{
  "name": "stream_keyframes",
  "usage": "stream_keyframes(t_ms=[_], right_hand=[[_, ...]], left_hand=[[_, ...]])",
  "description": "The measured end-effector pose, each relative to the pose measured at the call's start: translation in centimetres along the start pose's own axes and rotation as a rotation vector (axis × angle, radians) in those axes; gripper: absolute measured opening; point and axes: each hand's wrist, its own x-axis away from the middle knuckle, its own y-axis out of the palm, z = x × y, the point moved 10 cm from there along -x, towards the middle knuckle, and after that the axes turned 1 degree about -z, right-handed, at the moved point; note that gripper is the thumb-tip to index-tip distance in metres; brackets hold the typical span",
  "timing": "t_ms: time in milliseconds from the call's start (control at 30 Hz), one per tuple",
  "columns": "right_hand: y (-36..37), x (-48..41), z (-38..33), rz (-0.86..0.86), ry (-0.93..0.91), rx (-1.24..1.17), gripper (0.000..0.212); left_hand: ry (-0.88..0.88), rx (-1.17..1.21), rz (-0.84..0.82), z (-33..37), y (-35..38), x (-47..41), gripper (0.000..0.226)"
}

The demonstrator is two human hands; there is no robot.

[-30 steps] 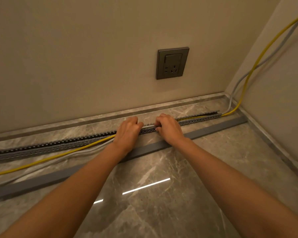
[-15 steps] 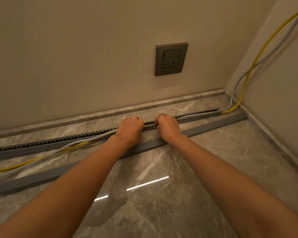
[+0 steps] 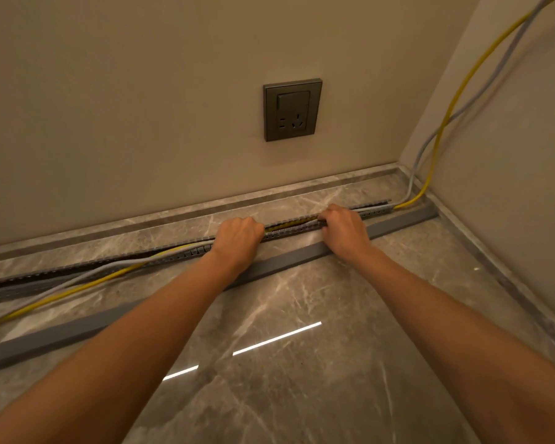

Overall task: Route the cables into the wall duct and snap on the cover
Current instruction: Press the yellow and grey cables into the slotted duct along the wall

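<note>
A long grey slotted duct lies on the marble floor along the wall. A yellow cable and a grey cable come down the right wall, run inside the duct between my hands, and spill out over its front edge to the left. My left hand is curled over the duct and presses on the cables. About a hand's width to the right, my right hand is curled on the duct in the same way. The grey duct cover lies loose on the floor just in front, under my forearms.
A dark wall socket sits on the wall above the duct. The room corner and a marble skirting close off the right side. A strip of light reflects on the glossy floor between my arms.
My hands have moved apart: the right hand slid right along the duct, the left stayed roughly in place. The view shifted slightly, and more yellow cable shows inside the duct between the hands.
</note>
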Motion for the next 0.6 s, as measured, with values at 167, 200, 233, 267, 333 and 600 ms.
stream_keyframes(t_ms=[167,200,233,267,333,600], right_hand=[[0.5,0.2,0.0,-0.018,-0.028,-0.020,0.034],[0.6,0.3,0.0,-0.020,-0.042,-0.019,0.037],[0.7,0.6,0.0,-0.014,-0.056,-0.019,0.038],[0.6,0.7,0.2,0.005,-0.061,-0.015,0.040],[0.2,1.0,1.4,0.056,0.001,-0.030,0.039],[0.5,-0.9,2.4,-0.165,0.063,-0.004,0.034]], left_hand=[[0.078,0.052,0.024,3.2,-0.8,-1.3,0.025],[0.083,0.062,0.020,3.7,-0.7,-1.5,0.026],[0.080,0.068,0.017,4.0,-0.6,-1.6,0.026],[0.068,0.071,0.015,3.9,-0.5,-1.8,0.026],[0.044,0.070,0.009,3.6,-0.5,-2.2,0.026],[-0.026,0.063,-0.054,4.0,-0.4,-3.5,0.029]])
